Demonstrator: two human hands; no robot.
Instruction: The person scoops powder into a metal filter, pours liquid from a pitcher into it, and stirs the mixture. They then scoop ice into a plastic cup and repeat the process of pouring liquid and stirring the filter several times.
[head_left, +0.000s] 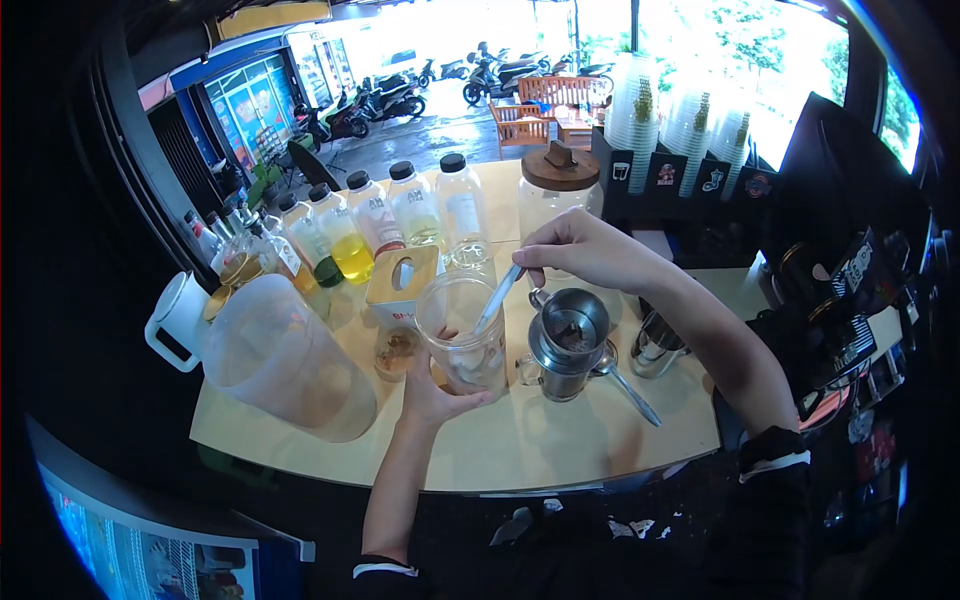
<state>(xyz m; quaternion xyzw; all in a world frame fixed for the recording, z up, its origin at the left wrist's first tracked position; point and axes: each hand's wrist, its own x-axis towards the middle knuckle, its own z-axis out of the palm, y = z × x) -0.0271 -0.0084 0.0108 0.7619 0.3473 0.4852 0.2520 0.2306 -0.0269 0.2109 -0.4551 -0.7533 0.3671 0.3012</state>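
Observation:
A clear, wide-mouthed plastic jar (428, 318) stands on the counter, with my left hand (432, 390) wrapped round its lower side. Above its rim, my right hand (575, 248) pinches the top of a pale metallic spoon (497, 300). The spoon slants down into the jar; its lower end is hard to make out through the plastic. Just right of the jar is a metal coffee dripper (574, 322) on a small glass mug (528, 370). Another spoon (637, 396) lies beside it. A small glass (396, 352) with brown contents stands left of my left hand.
A large translucent pitcher (290, 360) leans at the left, near a white jug (176, 318). Bottles with black caps (402, 205) line the back, before a wooden-lidded jar (560, 190). A tissue box (402, 282) sits mid-counter. Stacked plastic cups (634, 110) rise at the back right.

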